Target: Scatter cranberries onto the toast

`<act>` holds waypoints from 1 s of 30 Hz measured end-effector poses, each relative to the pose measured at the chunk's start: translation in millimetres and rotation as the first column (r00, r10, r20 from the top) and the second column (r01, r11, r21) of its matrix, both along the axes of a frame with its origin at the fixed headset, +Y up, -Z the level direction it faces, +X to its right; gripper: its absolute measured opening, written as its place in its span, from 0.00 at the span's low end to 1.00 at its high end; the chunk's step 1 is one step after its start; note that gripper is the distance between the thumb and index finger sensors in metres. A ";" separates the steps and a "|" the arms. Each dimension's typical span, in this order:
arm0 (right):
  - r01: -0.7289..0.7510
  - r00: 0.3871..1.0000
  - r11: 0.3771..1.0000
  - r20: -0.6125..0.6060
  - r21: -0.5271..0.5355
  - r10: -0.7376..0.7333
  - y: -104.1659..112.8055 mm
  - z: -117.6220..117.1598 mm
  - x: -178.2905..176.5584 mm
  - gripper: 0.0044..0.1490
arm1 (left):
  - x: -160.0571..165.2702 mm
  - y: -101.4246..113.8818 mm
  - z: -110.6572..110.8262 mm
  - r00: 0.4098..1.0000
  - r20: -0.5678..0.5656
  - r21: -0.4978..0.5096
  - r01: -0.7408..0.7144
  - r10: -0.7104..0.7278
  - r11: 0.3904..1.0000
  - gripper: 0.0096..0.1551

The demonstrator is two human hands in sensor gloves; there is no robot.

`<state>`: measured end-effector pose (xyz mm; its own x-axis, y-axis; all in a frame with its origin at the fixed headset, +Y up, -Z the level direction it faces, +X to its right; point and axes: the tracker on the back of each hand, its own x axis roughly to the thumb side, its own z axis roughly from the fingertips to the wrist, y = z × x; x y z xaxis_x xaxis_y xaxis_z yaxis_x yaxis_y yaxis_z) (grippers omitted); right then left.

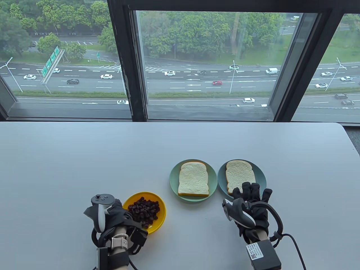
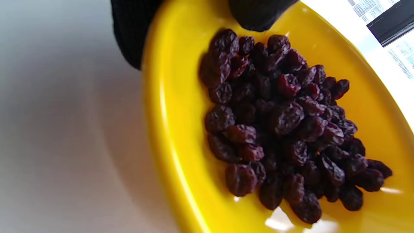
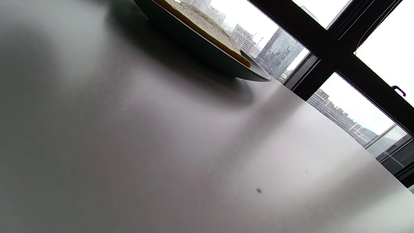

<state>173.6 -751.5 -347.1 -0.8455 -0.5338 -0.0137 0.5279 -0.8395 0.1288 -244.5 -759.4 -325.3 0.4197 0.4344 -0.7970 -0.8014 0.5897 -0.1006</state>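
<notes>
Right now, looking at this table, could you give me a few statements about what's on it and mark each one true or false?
1. The cranberries sit in a yellow bowl. True.
2. Both slices of toast already carry cranberries. False: the left toast and right toast are bare.
3. Each toast lies on its own green plate. True.
4. The left hand is at the bowl's edge. True.
5. The right hand holds a spoon. False: it holds nothing, fingers over the right plate.

Left hand curled, right hand flat
</notes>
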 end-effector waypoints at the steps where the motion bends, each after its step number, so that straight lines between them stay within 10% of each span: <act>1: -0.002 1.000 1.000 -0.003 0.000 0.002 0.2 -0.1 0.0 0.52 | 1.6 -0.3 -0.9 1.000 0.002 0.015 -0.014 0.014 1.000 0.36; 9: -0.001 1.000 1.000 -0.016 0.005 0.001 -0.3 -0.2 -0.7 0.51 | 1.1 -5.1 0.9 0.953 -0.023 0.218 -0.291 0.303 0.932 0.30; 23: 0.003 1.000 1.000 -0.021 0.009 -0.002 0.0 0.4 -2.1 0.51 | 18.8 -7.1 -0.8 0.963 0.030 0.268 -0.267 0.269 0.926 0.24; 30: 0.010 1.000 1.000 -0.018 0.016 -0.010 -1.1 0.5 -3.0 0.51 | 38.5 -14.7 -1.8 0.850 0.073 0.309 -0.517 0.522 0.798 0.23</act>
<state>170.7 -752.6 -346.6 -0.8508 -0.5254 -0.0073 0.5218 -0.8465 0.1058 -206.0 -774.1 -327.1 0.0497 0.8056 -0.5904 -0.9962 0.0822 0.0283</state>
